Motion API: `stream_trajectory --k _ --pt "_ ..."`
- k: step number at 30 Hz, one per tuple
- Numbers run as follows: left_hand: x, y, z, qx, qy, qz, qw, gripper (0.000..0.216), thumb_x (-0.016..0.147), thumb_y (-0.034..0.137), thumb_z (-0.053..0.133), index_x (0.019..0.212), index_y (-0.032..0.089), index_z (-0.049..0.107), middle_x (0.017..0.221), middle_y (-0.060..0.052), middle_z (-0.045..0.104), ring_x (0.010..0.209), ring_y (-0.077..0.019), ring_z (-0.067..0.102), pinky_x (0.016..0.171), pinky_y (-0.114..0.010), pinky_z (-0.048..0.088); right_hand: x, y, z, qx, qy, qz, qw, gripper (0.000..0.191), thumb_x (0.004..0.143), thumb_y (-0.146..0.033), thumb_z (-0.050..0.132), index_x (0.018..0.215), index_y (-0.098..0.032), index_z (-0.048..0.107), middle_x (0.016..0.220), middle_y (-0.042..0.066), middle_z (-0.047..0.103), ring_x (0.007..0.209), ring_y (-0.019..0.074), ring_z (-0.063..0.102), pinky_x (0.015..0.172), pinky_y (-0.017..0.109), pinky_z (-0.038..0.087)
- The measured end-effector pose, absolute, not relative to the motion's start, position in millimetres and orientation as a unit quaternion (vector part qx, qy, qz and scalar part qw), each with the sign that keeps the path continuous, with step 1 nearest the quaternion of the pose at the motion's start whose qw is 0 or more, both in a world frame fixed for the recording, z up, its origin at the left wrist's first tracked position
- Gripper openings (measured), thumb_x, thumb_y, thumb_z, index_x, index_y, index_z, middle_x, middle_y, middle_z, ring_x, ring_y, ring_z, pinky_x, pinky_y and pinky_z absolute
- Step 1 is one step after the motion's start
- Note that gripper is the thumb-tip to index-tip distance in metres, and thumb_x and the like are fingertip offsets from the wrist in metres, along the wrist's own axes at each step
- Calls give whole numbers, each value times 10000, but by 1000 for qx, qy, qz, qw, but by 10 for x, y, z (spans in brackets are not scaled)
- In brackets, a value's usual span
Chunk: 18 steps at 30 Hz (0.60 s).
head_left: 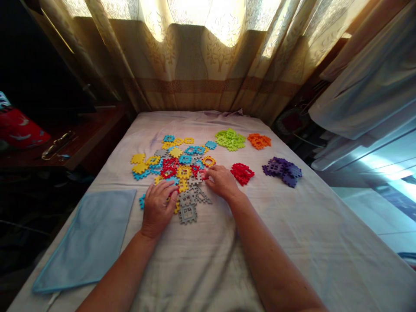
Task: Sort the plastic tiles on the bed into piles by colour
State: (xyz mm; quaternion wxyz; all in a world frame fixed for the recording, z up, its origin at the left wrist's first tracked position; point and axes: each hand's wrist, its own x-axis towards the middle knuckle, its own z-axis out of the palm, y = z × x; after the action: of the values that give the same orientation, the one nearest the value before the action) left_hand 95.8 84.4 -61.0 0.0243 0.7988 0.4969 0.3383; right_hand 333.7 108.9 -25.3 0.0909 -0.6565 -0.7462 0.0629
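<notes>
A mixed pile of flat, notched plastic building tiles in yellow, blue, red and grey lies on a cloth-covered surface. My left hand [158,207] rests over the pile's near left side, its fingers loosely spread on the tiles and partly hiding a red one. My right hand [222,180] is at the pile's right edge, with thumb and fingertips closed on a red tile [203,173]. Grey tiles [187,213] lie between the hands, some with window-like openings. A yellow tile [184,172] sits mid-pile.
Separate heaps of lime green tiles [230,139], orange tiles [259,141], red tiles [242,173] and purple tiles [282,169] lie to the right. A light blue zip bag [87,238] lies flat at left. Curtains [208,65] hang behind; glasses [58,145] rest on a side table.
</notes>
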Motion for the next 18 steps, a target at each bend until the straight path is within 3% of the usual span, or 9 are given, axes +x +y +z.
stream_trajectory --k 5,13,18 --pt "855 912 -676 800 530 281 0 297 930 390 491 1084 278 718 1333 -93 631 1279 -321 529 1104 -590 319 3308 1099 -274 -653 -749 78 75 260 905 -292 580 1127 -267 712 1268 87 635 1192 245 537 989 364 429" --pt "751 945 -694 774 570 273 -31 291 933 380 481 1091 263 696 1339 -103 626 1266 -311 540 1096 -571 331 3324 1093 -185 -634 -770 65 46 225 928 -303 569 1052 -210 732 1304 115 614 1200 254 537 983 360 439" --pt "760 936 -698 774 577 259 -31 341 922 410 480 1122 232 691 1359 -147 603 1272 -349 527 1092 -612 310 3418 1027 15 -611 -785 98 39 137 881 -237 619 925 -193 740 1131 102 688 1092 217 597 958 302 441"
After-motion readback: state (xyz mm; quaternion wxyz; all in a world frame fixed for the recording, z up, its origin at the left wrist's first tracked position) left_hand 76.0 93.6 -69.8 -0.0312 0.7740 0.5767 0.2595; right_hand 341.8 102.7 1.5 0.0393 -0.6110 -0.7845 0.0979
